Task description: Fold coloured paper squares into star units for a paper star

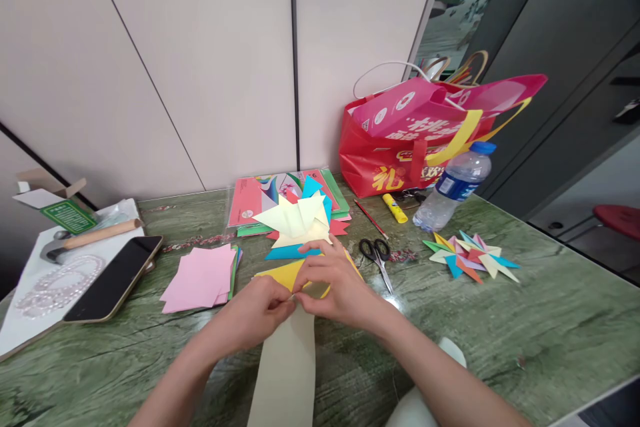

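My left hand (263, 303) and my right hand (333, 280) come together near the middle of the table, thumbs and forefingers pinched. Both pinch at the far end of a long beige paper strip (285, 373), which runs down toward the bottom of the view. The exact spot between the fingertips is covered. Just behind my hands lies folded yellow paper (280, 275), partly hidden by the fingers. Beyond it are folded cream paper pieces (295, 217) and blue paper (285, 252), overlapping one another.
Pink paper squares (200, 277) lie to the left, near a phone (115, 278), a hammer (95, 235) and a bead string (63, 283). Rightward are scissors (379, 257), a pencil (371, 218), a yellow glue stick (395, 209), a bottle (455, 187), a folded paper star (470, 257) and a red bag (385, 160).
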Motion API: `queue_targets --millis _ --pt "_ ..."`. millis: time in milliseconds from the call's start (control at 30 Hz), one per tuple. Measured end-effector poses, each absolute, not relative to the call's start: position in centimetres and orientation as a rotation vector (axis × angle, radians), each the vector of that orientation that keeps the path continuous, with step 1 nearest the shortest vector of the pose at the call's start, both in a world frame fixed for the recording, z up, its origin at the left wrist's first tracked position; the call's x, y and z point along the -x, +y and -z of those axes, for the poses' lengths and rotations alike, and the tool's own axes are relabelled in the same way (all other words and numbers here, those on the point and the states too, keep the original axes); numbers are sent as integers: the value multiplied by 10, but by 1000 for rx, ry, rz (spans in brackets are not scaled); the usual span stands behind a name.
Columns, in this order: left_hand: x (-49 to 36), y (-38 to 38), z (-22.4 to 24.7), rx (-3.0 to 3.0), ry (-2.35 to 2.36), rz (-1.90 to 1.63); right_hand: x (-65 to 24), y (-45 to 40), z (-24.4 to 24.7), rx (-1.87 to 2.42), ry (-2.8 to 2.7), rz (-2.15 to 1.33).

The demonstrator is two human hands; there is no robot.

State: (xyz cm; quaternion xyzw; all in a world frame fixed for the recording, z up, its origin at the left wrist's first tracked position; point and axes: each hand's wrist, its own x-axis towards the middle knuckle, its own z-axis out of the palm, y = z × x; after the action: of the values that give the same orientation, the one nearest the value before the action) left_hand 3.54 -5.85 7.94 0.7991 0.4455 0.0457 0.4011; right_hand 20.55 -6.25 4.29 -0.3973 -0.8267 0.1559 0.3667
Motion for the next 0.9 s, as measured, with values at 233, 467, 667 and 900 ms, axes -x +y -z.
queue_targets --millis 233,467,667,900 --pt "-27 -55 -82 -2021 1088 -88 -210 -60 -46 1067 -2116 -423" --pt "-13 -49 -88 -1961 1001 -24 -226 -49 -44 1080 -2048 -440" --pt "4 -41 -93 -1871 974 -60 -243 -35 -34 1150 -1985 -343" --pt "6 -37 -91 -1345 1122 -537 -237 -36 -33 1113 -1852 -508"
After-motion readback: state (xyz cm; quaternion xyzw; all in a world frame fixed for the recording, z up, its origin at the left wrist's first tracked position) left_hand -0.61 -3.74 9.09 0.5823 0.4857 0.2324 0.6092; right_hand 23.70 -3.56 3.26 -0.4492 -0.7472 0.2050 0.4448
